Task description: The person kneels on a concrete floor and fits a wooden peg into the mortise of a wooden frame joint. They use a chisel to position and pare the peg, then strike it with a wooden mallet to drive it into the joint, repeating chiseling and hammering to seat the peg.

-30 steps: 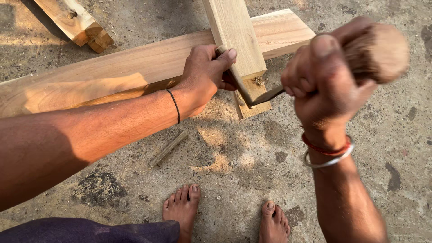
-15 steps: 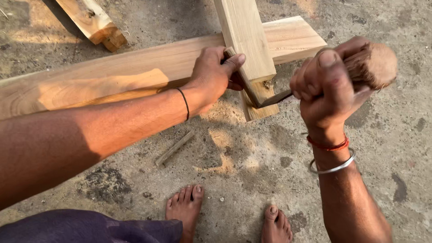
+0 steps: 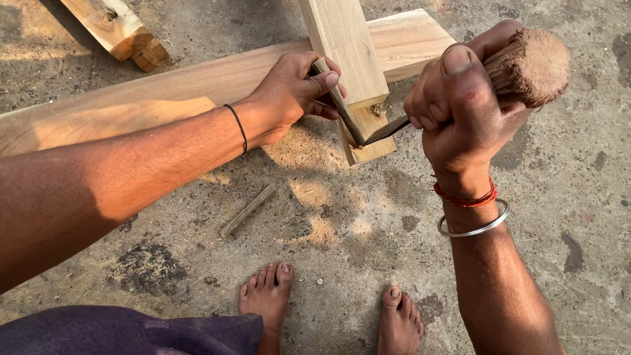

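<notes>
Over dusty grey concrete floor (image 3: 197,39), my left hand (image 3: 296,89) pinches a thin wooden peg (image 3: 336,98) against the pale timber joint (image 3: 368,141), while my right hand (image 3: 463,112) grips a worn wooden-handled chisel (image 3: 519,62) tight.

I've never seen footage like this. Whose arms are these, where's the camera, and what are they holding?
The camera sits on a person's head and looks down, so both arms and the bare feet are that person's own. No machine is here. The left hand grips a slim rod set against the end of a wooden post. The right hand grips a tool with a worn wooden handle; its dark metal blade points at the same joint. The post crosses a long plank lying on a concrete floor. A small stick and another wood piece lie nearby.
</notes>
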